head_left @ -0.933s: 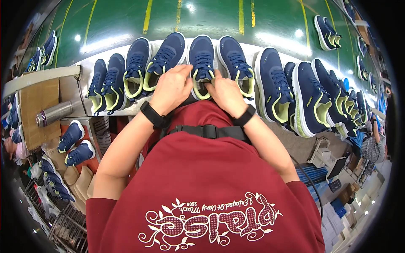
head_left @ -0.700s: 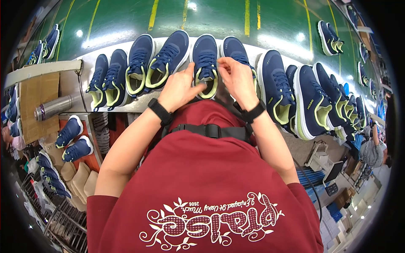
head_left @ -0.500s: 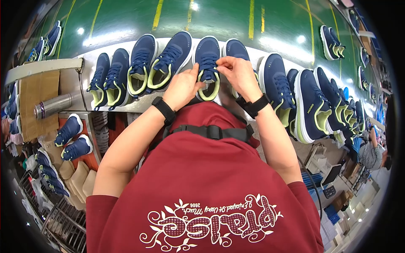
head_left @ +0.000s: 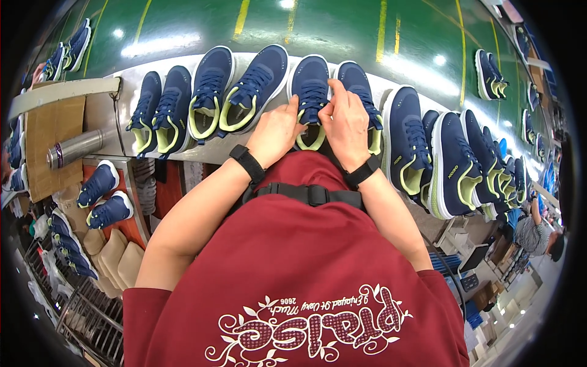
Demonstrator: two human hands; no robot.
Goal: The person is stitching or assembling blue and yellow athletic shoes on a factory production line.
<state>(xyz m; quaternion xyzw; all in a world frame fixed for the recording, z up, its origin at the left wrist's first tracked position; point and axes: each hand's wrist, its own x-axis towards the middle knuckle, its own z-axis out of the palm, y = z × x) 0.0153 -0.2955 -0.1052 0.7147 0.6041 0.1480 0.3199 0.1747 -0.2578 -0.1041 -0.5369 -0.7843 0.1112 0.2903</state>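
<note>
Nearest, a red shirt with a black strap is filling the lower view. Above it, the left hand and right hand are meeting over a navy sneaker with a lime collar, lying on the pale tabletop directly ahead. Each hand's grip is pressed together, pinching at the sneaker's laces by the tongue. More navy sneakers are lining up beside it. Farther off, a green floor is stretching away.
</note>
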